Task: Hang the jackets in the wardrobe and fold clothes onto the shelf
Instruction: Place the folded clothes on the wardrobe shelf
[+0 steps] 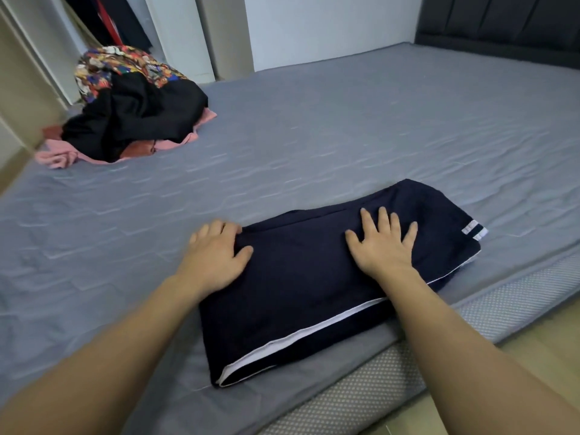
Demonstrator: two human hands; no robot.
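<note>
A folded navy garment with white piping lies near the front edge of the grey bed. My left hand grips the garment's far left edge, its fingers curled over the fold and the thumb on top. My right hand lies flat on top of the garment, fingers spread and straight, pressing it down. A heap of unfolded clothes, black, pink and a colourful print, sits at the bed's far left corner.
An open wardrobe with dark hanging clothes stands behind the heap at upper left. A dark padded headboard runs along the upper right. The mattress side and wooden floor show at lower right.
</note>
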